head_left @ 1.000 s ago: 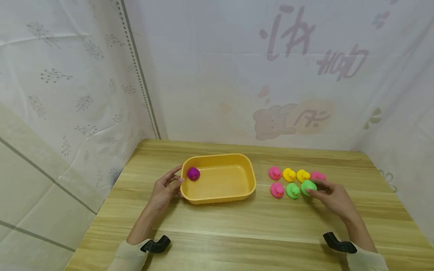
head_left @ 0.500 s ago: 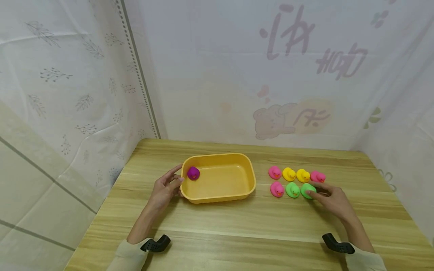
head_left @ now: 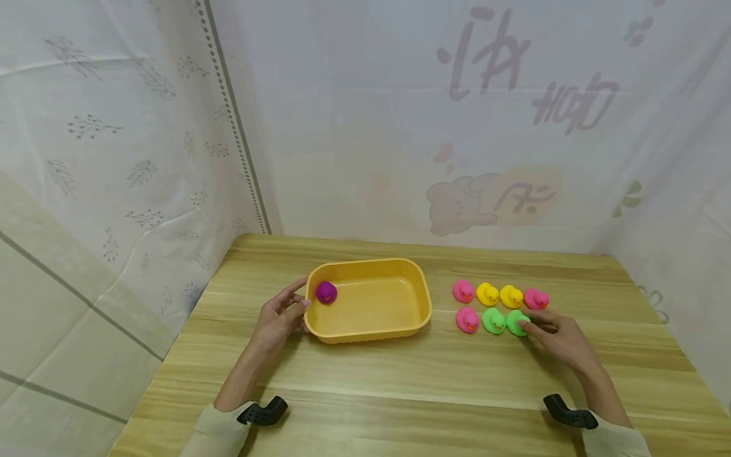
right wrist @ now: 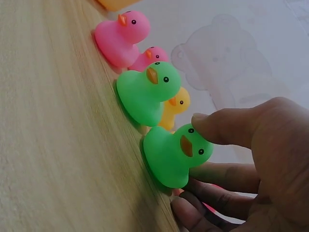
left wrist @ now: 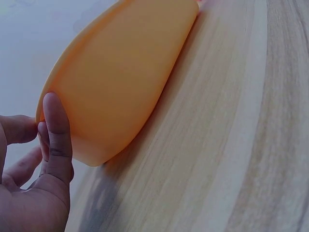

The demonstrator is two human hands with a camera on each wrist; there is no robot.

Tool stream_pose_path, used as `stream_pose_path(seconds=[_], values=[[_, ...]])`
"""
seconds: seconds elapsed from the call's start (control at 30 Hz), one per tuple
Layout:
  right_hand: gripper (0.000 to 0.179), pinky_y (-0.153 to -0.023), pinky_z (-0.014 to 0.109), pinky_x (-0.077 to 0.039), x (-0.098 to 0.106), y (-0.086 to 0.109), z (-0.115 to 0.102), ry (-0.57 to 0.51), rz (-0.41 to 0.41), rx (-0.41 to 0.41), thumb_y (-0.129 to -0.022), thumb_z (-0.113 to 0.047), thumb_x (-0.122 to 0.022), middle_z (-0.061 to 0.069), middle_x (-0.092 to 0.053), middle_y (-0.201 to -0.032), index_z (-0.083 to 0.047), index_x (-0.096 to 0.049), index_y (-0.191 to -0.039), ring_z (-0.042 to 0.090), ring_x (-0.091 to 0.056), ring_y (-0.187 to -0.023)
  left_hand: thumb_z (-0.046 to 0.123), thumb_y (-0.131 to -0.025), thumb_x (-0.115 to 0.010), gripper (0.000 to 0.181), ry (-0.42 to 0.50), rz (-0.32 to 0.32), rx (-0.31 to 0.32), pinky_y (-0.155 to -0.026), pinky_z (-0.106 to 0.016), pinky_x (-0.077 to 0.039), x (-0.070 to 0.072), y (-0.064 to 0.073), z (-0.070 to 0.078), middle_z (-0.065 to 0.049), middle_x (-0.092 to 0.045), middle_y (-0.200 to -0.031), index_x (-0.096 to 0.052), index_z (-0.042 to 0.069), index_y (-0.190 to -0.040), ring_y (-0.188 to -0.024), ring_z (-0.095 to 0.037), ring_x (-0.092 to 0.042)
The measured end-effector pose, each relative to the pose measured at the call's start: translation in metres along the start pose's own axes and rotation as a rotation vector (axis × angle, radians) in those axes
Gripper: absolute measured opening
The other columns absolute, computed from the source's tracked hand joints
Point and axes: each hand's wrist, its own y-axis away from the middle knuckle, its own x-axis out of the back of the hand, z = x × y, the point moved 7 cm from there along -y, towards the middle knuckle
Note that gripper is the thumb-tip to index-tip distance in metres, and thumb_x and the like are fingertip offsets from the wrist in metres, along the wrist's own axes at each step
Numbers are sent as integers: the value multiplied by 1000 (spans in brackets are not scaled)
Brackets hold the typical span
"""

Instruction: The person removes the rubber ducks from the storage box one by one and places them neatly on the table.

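My left hand [head_left: 275, 320] holds the left end of a yellow plastic basin [head_left: 371, 304], its thumb and a finger at the rim in the left wrist view. A purple rubber duck [head_left: 326, 292] sits inside at the basin's left end. On the right, my right hand [head_left: 556, 333] grips a green rubber duck [right wrist: 169, 157] between thumb and fingers. This duck stands on the table beside another green duck [right wrist: 147, 92], at the right end of the front row. A pink duck [head_left: 467, 320] stands at that row's left end.
Behind is a row with a pink duck [head_left: 463, 291], two yellow ducks, one of them a yellow duck [head_left: 487, 294] near the left, and a pink duck [head_left: 536, 298] at the right. The wooden table [head_left: 400, 393] meets a printed curtain [head_left: 354, 158] at the back.
The green duck in my right hand has come down upright and shifted slightly left against the other green duck. The right hand has moved with it. My left hand and the basin stay put.
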Motion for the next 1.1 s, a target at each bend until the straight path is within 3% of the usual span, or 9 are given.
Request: stream_pose_path(seconds=[0.47,0.67,0.83,0.97,1.1], values=[[70,-101,62,-52,5,3,-7,-24,5,30,-102,-55,-56,28,-49,-152,-3,-51,-149,52,-54,-131,9,-102,-63,55,-5,3,-5,-62,-23,-58,0,0,-1,-4,-54,-104,-46,14,-154,-66,-11,-60],[76,-101,58,-55,10,6,-22,-62,18,44,-101,-56,-57,29,-46,-153,-6,-41,-156,53,-51,-134,10,-102,-62,54,-3,8,-9,-62,-23,-58,1,0,-1,-5,-53,-104,-46,13,-154,-65,-11,-60],[76,-96,54,-58,13,8,-38,-56,31,52,-99,-58,-58,28,-44,-155,-11,-42,-157,52,-50,-136,10,-102,-63,55,1,3,-7,-62,-23,-58,1,0,-2,-4,-53,-104,-46,13,-154,-65,-11,-60],[73,-102,63,-52,11,6,-53,-58,38,77,-99,-56,-60,26,-40,-159,-13,-43,-156,51,-46,-139,10,-102,-63,55,8,-1,-8,-62,-23,-58,1,-1,-1,-5,-54,-104,-45,13,-154,-65,-11,-60],[69,-107,63,-47,6,4,-69,-71,54,144,-99,-50,-64,21,-44,-156,-12,-46,-154,46,-46,-138,9,-102,-63,55,10,2,-10,-62,-23,-58,1,-1,0,-6,-53,-104,-45,13,-154,-65,-12,-59]])
